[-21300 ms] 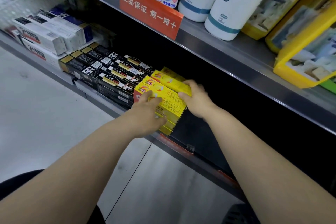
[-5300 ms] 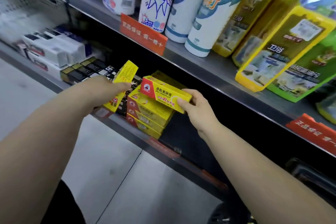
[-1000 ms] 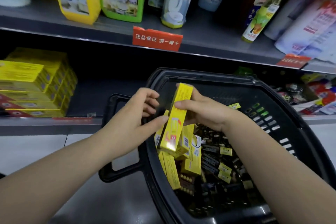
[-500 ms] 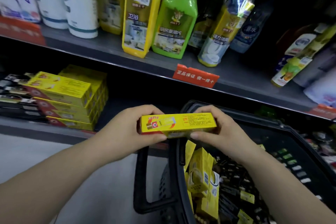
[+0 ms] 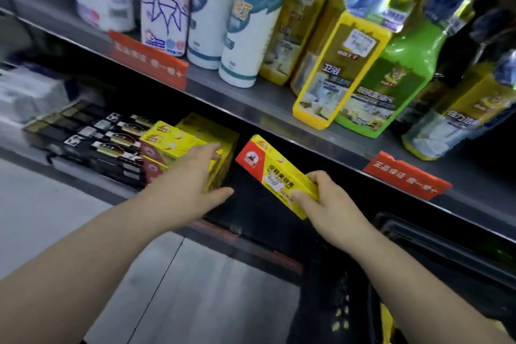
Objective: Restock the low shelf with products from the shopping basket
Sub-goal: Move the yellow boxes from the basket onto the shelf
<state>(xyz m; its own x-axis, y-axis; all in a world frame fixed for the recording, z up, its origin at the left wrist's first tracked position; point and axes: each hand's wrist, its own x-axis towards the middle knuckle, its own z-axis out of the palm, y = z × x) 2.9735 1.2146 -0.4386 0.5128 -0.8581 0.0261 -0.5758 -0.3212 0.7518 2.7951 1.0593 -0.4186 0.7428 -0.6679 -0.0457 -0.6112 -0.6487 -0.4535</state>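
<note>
Yellow box (image 5: 269, 169) is out of the shopping basket (image 5: 435, 243), now held just right of the yellow box stack (image 5: 178, 145) over the low shelf (image 5: 251, 218). Right hand (image 5: 332, 204) grips it; left hand (image 5: 192, 181), fingers straight, steadies the stack. Placement looks imminent.

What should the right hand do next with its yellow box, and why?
Probably ease the yellow box into the dark gap on the low shelf right of the yellow stack: the right hand grips its near end, its red end points there, and the left hand rests against the stack.
</note>
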